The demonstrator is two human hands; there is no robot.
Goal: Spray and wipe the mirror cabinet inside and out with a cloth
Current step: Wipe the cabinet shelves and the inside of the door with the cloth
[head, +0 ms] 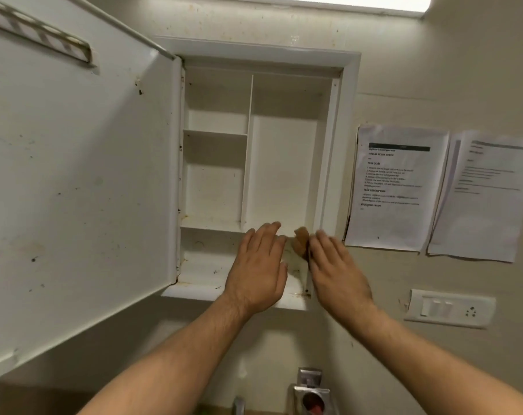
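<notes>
A white mirror cabinet (347, 94) hangs on the wall with its door (74, 181) swung wide to the left, showing the door's stained inner face. Inside are bare white shelves with a vertical divider (246, 151) and brown grime along the lower shelf. My left hand (258, 271) is raised in front of the bottom compartment, fingers together and flat, holding nothing. My right hand (335, 268) is beside it at the cabinet's lower right corner, fingers stretched out and slightly blurred, also holding nothing. No cloth or spray bottle is in view.
Two printed sheets (398, 187) are taped to the wall right of the cabinet. A white switch plate (450, 308) sits below them. A metal fixture (312, 393) and a tap (239, 405) are at the bottom. A tube light (344, 3) runs along the top.
</notes>
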